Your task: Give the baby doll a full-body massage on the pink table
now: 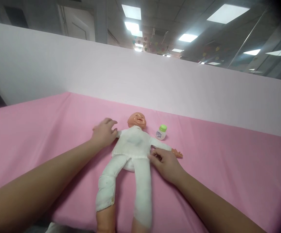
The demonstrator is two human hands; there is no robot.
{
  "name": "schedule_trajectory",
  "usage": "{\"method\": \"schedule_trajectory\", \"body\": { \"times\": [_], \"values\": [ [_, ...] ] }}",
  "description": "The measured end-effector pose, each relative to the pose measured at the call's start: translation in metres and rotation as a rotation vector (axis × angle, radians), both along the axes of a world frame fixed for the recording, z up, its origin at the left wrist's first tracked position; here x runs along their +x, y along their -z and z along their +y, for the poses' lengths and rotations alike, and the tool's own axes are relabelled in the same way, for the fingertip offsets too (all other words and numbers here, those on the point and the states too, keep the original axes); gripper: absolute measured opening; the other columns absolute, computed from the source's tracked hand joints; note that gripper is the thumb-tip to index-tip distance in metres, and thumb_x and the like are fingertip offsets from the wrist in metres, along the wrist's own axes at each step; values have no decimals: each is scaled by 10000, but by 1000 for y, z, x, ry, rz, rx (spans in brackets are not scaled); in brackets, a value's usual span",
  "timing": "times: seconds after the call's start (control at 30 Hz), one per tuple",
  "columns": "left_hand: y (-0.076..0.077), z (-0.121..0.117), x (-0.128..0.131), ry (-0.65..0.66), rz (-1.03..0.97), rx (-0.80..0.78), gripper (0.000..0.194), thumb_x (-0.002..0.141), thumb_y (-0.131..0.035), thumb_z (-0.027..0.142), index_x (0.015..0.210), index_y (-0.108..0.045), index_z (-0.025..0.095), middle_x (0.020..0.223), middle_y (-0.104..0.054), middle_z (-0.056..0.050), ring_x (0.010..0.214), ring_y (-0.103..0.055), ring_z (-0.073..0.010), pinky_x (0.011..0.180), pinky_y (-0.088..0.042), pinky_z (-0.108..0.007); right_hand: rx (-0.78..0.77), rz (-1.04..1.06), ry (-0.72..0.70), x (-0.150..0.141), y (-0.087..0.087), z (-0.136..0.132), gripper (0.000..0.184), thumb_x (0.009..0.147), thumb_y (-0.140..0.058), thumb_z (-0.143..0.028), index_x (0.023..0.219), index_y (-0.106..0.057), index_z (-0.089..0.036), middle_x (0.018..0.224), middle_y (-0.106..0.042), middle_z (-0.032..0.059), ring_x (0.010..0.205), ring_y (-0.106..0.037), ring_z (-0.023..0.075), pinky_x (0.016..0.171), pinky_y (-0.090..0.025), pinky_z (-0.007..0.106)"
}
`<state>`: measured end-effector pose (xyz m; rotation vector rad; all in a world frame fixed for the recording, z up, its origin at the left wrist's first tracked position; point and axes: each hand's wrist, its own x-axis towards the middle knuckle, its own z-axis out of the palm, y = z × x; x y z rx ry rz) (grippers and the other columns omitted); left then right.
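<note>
A baby doll (137, 142) in a white top and white trousers lies on its back on a pink cover, head toward the far side. My left hand (104, 133) lies over the doll's outstretched arm on the left, fingers apart, hiding most of the forearm. Beside the doll's waist, on the right, is my right hand (166, 161). Its fingers are loosely bent with a gap to the thumb, and the tips are at the edge of the top; whether they press on the cloth I cannot tell. A small clear bottle with a green cap (161, 132) stands near the doll's shoulder.
The pink cover (215, 161) spreads over the surface on both sides of the doll. A white partition (130, 77) rises along its far edge. Beyond it are a door (79, 26) and lit ceiling panels (132, 12).
</note>
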<state>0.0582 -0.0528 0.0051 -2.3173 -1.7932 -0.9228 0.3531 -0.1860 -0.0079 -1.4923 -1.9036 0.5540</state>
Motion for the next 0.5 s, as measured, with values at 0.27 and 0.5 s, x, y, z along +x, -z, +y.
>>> {"method": "schedule_trajectory", "body": {
  "times": [0.27, 0.5],
  "values": [
    [0, -33, 30, 283, -150, -337, 437, 938, -499, 574, 813, -724, 221, 745, -716, -33, 700, -642, -228, 638, -414, -336, 13, -91, -81, -4, 3, 5, 454, 1043, -420, -543, 1323, -592, -229, 1357, -630, 120, 1299, -542, 321, 1105, -417, 526],
    [1, -51, 39, 456, -408, -568, 557, 908, -517, 701, 696, -629, 199, 641, -584, 10, 594, -508, -163, 556, -358, -299, 28, 16, -257, -16, -6, -8, 786, 1063, -382, -530, 1662, 33, -237, 1711, -215, 119, 1577, -220, 301, 1279, -231, 545]
  ]
}}
